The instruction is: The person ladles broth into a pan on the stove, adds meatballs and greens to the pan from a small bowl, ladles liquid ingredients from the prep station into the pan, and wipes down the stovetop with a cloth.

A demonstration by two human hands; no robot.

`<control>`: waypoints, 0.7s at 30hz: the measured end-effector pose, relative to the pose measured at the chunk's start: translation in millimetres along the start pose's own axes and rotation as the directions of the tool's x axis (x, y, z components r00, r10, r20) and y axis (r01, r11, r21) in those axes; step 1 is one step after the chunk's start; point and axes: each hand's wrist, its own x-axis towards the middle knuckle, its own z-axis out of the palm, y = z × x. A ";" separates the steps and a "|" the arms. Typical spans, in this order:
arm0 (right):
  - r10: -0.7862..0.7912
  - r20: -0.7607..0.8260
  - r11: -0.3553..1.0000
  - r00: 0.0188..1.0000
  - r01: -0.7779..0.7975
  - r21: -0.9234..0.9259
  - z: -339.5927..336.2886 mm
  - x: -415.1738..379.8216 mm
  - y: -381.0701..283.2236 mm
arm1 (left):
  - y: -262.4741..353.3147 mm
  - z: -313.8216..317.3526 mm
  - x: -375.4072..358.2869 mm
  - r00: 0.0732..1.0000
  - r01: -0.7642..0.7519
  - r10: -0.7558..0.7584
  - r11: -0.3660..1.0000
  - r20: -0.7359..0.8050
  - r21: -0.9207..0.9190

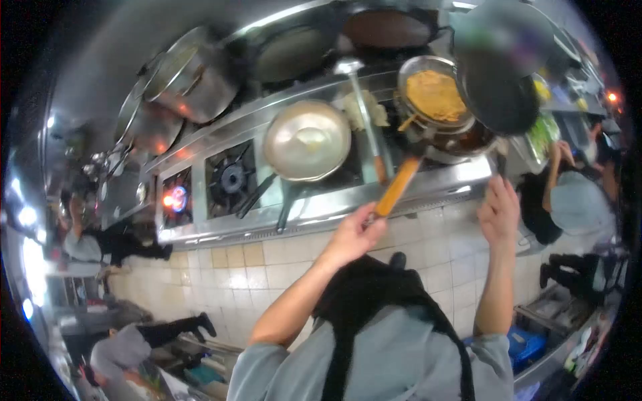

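Note:
My left hand point(359, 230) is closed around a long tool with a flat orange-yellow handle point(399, 186). The tool's far end blurs near a pot point(461, 146), and I cannot make out its kind. My right hand point(500, 204) grips the handle of a dark frying pan point(500, 100), which is raised over the right end of the stove. Beside that pan, a round metal strainer or bowl holds orange-yellow food point(435, 95) above the pot. Left of these lies a ladle point(364, 113) with a wooden end.
A wide silver pan point(307, 142) sits on the stove point(321, 206), handles toward me. A lit burner point(177, 199) is at the far left. Large stockpots point(194, 77) stand behind. Co-workers point(578, 200) are on the right, with others at left. Greens point(543, 137) fill a tray at right.

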 end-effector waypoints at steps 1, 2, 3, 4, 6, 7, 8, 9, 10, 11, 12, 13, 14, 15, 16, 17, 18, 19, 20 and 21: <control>0.046 -0.017 0.999 0.999 -0.046 0.004 2.5 -16.2 3.8 | -6.4 -15.0 -11.2 0.999 0.004 -0.004 1.000 -0.035 -0.002; 0.058 -0.047 0.998 0.997 -0.059 -0.015 4.4 -29.8 9.9 | -15.8 -29.7 -22.7 0.967 -0.104 0.163 0.954 -0.194 0.282; 0.060 -0.085 0.997 0.995 -0.063 -0.037 5.1 -42.3 15.2 | -27.0 -44.4 -30.4 0.892 -0.151 0.355 0.818 -0.281 0.555; 0.084 -0.042 0.995 0.996 -0.086 -0.056 5.2 -56.1 20.6 | -42.7 -71.4 -39.7 0.802 -0.149 0.468 0.758 -0.371 0.635; 0.112 -0.002 0.991 0.994 -0.112 -0.079 10.0 -77.7 36.1 | -76.1 -128.4 -58.9 0.716 -0.083 0.454 0.810 -0.530 0.581; 0.113 0.046 0.990 0.993 -0.108 -0.091 15.3 -87.0 45.5 | -81.9 -151.2 -74.5 0.716 -0.049 0.424 0.823 -0.555 0.565; 0.112 0.089 0.989 0.990 -0.103 -0.105 23.4 -96.0 54.6 | -85.7 -173.2 -86.1 0.716 -0.017 0.392 0.837 -0.577 0.547; 0.115 0.079 0.988 0.990 -0.106 -0.116 34.0 -105.5 63.0 | -80.2 -193.3 -95.3 0.723 -0.017 0.381 0.844 -0.576 0.537; 0.113 0.137 0.987 0.984 -0.096 -0.125 47.5 -113.3 72.2 | -65.8 -211.8 -104.9 0.683 -0.070 0.529 0.734 -0.504 0.675; 0.116 0.193 0.987 0.974 -0.091 -0.134 63.9 -119.4 80.6 | -53.0 -226.5 -113.2 0.635 -0.111 0.656 0.601 -0.409 0.792; 0.123 0.179 0.985 0.976 -0.097 -0.146 83.8 -124.7 88.5 | -36.8 -244.0 -105.9 0.569 -0.047 0.659 0.623 -0.491 0.781; 0.180 0.169 0.977 0.969 -0.156 -0.145 106.3 -129.8 97.4 | -34.2 -265.5 -95.8 0.577 -0.050 0.650 0.632 -0.494 0.773; 0.236 0.159 0.966 0.959 -0.214 -0.143 126.1 -134.8 105.8 | -32.4 -287.0 -87.5 0.685 0.057 0.526 0.650 -0.504 0.758; 0.234 0.145 0.965 0.961 -0.212 -0.153 140.8 -138.7 115.3 | -29.9 -306.9 -79.7 0.772 0.160 0.389 0.648 -0.504 0.745; 0.258 0.144 0.955 0.955 -0.231 -0.185 151.9 -141.2 125.3 | -16.6 -326.0 -77.6 0.892 0.336 -0.022 0.701 -0.452 0.629; 0.279 0.144 0.946 0.949 -0.246 -0.211 161.7 -143.4 133.7 | -41.4 -355.1 -76.9 0.900 0.320 -0.018 0.706 -0.435 0.632; 0.301 0.116 0.928 0.947 -0.263 -0.266 170.6 -146.4 140.1 | -86.1 -385.8 -73.8 0.929 0.348 -0.285 0.888 -0.235 0.301; 0.278 0.089 0.933 0.957 -0.246 -0.262 180.6 -148.4 144.6 | -132.0 -401.3 -68.2 0.892 0.449 -0.445 0.892 0.081 -0.053; 0.329 0.060 0.896 0.943 -0.291 -0.334 190.5 -151.3 147.9 | -152.3 -392.8 -66.5 0.919 0.384 -0.334 0.880 0.208 -0.281; 0.365 0.021 0.858 0.931 -0.328 -0.395 197.8 -152.9 152.6 | -163.5 -382.2 -57.6 0.927 0.339 -0.199 0.803 0.317 -0.490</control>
